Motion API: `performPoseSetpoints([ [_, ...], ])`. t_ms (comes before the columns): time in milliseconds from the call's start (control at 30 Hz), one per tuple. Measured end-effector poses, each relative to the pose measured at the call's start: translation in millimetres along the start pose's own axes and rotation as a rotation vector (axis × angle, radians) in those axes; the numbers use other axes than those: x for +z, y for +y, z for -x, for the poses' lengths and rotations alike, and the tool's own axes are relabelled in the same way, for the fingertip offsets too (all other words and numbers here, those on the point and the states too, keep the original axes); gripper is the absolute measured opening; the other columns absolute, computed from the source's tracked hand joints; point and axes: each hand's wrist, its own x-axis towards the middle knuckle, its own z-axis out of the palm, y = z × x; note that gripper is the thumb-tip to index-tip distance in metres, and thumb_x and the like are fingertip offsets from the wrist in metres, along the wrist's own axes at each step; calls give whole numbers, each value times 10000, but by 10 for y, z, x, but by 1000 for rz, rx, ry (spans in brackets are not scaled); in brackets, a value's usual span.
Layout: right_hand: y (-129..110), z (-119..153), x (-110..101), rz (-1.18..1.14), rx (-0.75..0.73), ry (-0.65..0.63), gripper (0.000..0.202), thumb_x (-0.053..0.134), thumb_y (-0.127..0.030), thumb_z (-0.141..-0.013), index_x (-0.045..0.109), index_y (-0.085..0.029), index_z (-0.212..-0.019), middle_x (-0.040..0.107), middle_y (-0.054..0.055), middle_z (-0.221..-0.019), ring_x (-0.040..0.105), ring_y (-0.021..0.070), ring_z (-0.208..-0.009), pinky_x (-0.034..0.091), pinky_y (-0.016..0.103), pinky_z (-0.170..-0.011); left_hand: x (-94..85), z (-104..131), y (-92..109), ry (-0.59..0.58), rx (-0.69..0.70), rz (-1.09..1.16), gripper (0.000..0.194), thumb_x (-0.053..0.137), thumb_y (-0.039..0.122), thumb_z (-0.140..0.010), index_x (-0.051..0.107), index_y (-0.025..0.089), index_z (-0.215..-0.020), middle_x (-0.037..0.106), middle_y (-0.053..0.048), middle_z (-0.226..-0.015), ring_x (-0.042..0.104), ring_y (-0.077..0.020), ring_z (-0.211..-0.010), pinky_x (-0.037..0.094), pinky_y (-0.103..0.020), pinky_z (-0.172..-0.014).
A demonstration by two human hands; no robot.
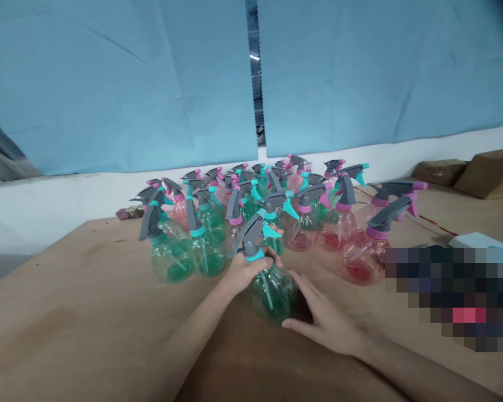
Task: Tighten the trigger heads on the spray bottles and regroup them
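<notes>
A clear green spray bottle (272, 298) with a grey and turquoise trigger head stands in front of me, leaning slightly. My left hand (251, 271) is closed around its neck, just under the turquoise collar. At the bottle's lower right side is my right hand (322, 315), its thumb and fingers spread apart around the body. Its fingertips are at the bottle's edge; I cannot tell how firmly they touch. Just behind stand a green spray bottle (207, 254) and a red spray bottle (362, 259), in a group of several like them.
The bottles stand on a wooden table (88, 301) before a white wall and a blue curtain (109, 84). Cardboard boxes (488, 173) lie at the back right, with a white device (478, 240) and a thin cable nearer. A blurred-out patch covers the right edge.
</notes>
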Motion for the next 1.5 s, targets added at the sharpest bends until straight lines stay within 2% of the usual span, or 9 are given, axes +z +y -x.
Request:
performPoseSetpoints([
  [500, 40, 12, 19, 16, 3, -4, 759, 556, -397, -820, 121, -220, -1416, 328, 159, -1414, 356, 324, -1271, 356, 527, -992, -14, 5, -7, 4, -5, -38, 341, 559, 246, -681, 613, 145, -1002, 577, -19, -656, 509, -168, -678, 373, -305, -659],
  [633, 43, 13, 21, 21, 9, -11, 758, 553, -420, -818, 133, -210, -1413, 316, 156, -1424, 320, 318, -1293, 338, 520, -1008, -23, 4, -23, 18, -15, -24, 289, 558, 227, -676, 623, 148, -946, 583, -16, -655, 516, -166, -677, 379, -303, -657],
  [800, 16, 8, 4, 24, 20, -22, 751, 547, -438, -818, 146, -182, -1400, 321, 182, -1409, 359, 324, -1266, 348, 526, -995, -18, 6, -52, 54, 22, -4, 178, 572, 205, -666, 607, 154, -832, 596, -8, -646, 541, -163, -659, 387, -303, -662],
  [900, -3, 4, -8, 19, 9, -25, 742, 543, -436, -820, 149, -182, -1395, 329, 177, -1401, 368, 309, -1262, 352, 507, -999, -8, 18, -47, 80, 21, -47, 171, 561, 220, -692, 605, 153, -843, 594, -6, -632, 543, -165, -666, 390, -307, -679],
  [1033, -15, -5, -25, 23, -1, -23, 744, 549, -422, -814, 151, -187, -1396, 340, 175, -1395, 375, 313, -1255, 374, 502, -982, -2, 32, -36, 33, 10, -98, 210, 557, 266, -716, 610, 155, -887, 600, -18, -660, 542, -173, -683, 401, -322, -693],
  [1233, -17, -14, -57, 28, -34, -18, 765, 570, -396, -802, 145, -206, -1409, 369, 153, -1388, 391, 310, -1247, 376, 491, -980, 10, 36, -29, 21, -49, -218, 208, 540, 319, -734, 655, 147, -753, 615, -47, -733, 528, -176, -721, 408, -304, -708],
  [1500, -33, -12, -55, 42, -27, -13, 761, 566, -399, -801, 155, -197, -1408, 355, 154, -1400, 378, 314, -1258, 360, 506, -995, 16, 39, -30, 23, -39, -172, 224, 554, 305, -736, 666, 150, -851, 619, -47, -742, 542, -182, -733, 424, -300, -698],
])
